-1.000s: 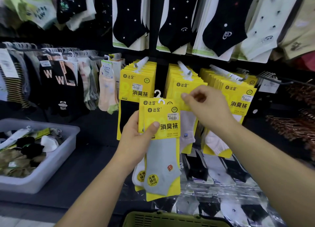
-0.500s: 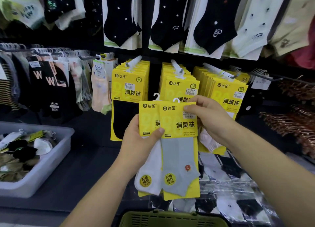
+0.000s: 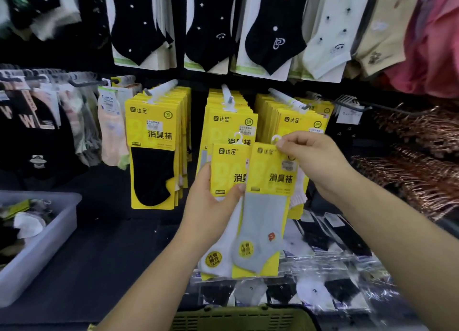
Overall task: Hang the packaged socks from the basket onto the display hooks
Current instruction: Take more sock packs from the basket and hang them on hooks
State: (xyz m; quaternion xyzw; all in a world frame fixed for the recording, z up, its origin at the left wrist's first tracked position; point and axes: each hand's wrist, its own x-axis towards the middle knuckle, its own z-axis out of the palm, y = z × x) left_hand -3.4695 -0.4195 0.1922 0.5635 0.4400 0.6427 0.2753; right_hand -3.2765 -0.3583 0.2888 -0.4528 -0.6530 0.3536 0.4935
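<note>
Now the right hand (image 3: 315, 166) pinches the grey pack (image 3: 268, 206) at top — the hook (image 3: 285, 98) lies just above — and the left hand (image 3: 211, 206) grips the white pack (image 3: 226, 166).

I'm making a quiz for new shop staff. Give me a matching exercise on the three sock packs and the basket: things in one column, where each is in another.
1. grey sock pack
2. white sock pack
3. black sock pack
4. basket

A. hangs on a hook
B. bottom edge of view
C. top pinched by the right hand
D. in the left hand, partly behind another pack

Pairs: 1-C, 2-D, 3-A, 4-B
</note>
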